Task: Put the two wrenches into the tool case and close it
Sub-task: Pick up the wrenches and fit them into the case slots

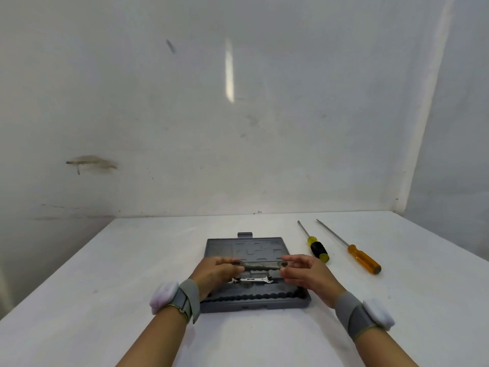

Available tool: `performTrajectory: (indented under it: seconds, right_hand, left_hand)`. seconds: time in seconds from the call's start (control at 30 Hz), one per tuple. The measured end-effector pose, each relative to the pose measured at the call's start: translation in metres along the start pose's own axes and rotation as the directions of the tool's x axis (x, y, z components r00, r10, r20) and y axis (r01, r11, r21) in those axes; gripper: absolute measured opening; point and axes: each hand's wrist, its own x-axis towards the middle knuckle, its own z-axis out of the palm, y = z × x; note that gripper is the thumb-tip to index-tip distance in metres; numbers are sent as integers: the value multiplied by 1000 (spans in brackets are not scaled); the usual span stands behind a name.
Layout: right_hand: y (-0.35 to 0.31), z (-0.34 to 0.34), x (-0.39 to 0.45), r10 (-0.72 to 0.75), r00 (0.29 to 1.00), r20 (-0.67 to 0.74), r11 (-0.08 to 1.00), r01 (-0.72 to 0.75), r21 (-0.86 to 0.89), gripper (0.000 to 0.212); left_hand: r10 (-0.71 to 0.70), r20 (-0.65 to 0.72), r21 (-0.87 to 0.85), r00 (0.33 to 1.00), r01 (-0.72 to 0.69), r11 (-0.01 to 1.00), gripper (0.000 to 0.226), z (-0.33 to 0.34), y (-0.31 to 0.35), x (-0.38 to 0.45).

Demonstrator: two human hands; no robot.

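Note:
A grey plastic tool case [254, 304] lies open on the white table, its lid [219, 246] flat at the far side. A dull grey wrench [260, 266] is held level above the case. My left hand [215, 274] pinches its left end and my right hand [307, 274] pinches its right end. A smaller shiny wrench [251, 279] lies crosswise inside the case's base, just below the held one.
Two screwdrivers lie on the table right of the case: one with a black and yellow handle [318, 250], one with an orange handle [363, 259]. A white wall stands behind the table. Grey straps with white pads wrap both wrists.

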Motion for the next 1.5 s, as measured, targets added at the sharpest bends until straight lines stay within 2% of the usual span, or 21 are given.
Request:
performTrajectory:
  seconds: [0.13, 0.27, 0.37, 0.47, 0.77, 0.93, 1.0, 1.1, 1.2, 1.3, 1.37, 1.5]
  right_hand:
    - [0, 2, -1, -52, 997, -49, 969, 39, -243, 29]
    - [5, 5, -1, -110, 994, -19, 926, 96, -365, 28]
    - [7, 5, -1, -118, 993, -15, 891, 100, -443, 27]
    - [7, 5, -2, -107, 994, -2, 864, 92, -495, 28]
    - [5, 5, -4, -91, 995, 27, 811, 90, -577, 30]
    - [5, 5, -2, -85, 996, 34, 794, 89, -601, 32]
    - [6, 4, -1, -79, 996, 37, 788, 85, -610, 34]
    - [5, 0, 0, -69, 997, 36, 810, 77, -582, 39]
    - [5, -4, 6, -120, 992, -41, 862, 83, -500, 25]
    - [11, -6, 17, -176, 959, -223, 898, 64, -435, 17]
    - [17, -5, 24, -170, 937, -306, 915, 35, -402, 18]
    - [28, 0, 42, -127, 921, -367, 916, -33, -400, 28]
  left_hand:
    - [50, -39, 160, 998, -44, 986, 31, -8, -2, -6]
    - [133, -110, 417, 985, -76, 906, 37, -16, -10, -10]
    - [119, -123, 480, 985, -46, 876, 25, -15, -15, -16]
    - [128, -87, 531, 988, -63, 845, 26, -14, -17, -20]
    - [146, -83, 539, 986, -79, 838, 32, -14, -20, -20]
    - [156, -70, 539, 985, -94, 837, 65, -16, -24, -17]
    - [151, -77, 530, 986, -88, 843, 58, -16, -23, -17]
    - [192, -98, 445, 977, -130, 886, 36, -17, -22, -17]
    - [196, -248, 302, 949, -117, 946, 20, -18, -24, -15]
    - [196, -426, 305, 883, -64, 950, 0, -22, -31, -8]
    - [156, -467, 267, 871, -29, 963, 11, -23, -36, -3]
    - [92, -476, 233, 875, 24, 972, 36, -22, -36, 3]
